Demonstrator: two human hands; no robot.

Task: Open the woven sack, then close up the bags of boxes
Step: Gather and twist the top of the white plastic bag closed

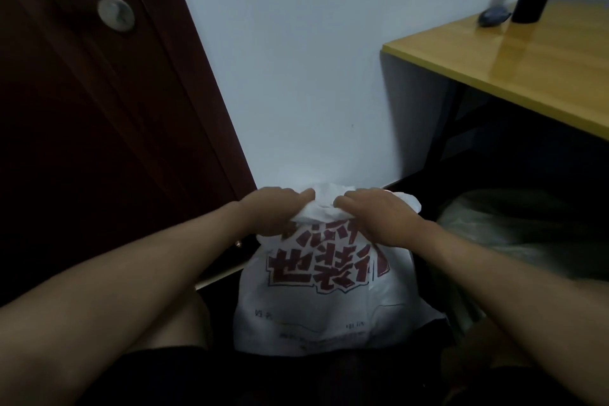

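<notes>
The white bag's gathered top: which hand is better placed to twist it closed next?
Probably the right hand: its fingers lie over the bunched neck of the white bag, near the middle. The left hand grips the neck's left end and could steady it.

White plastic bag: big dark-red block Chinese characters on its front face, two rows. Lower row, just below the hands gripping the bag top, looks like 世, 装, then a third character cut at the edge; reading is unsure. Upper row crumpled under the bunched top, unreadable. Near the bag's bottom: small faint printed lines, possibly 姓名 at left, rest too blurred.
</notes>
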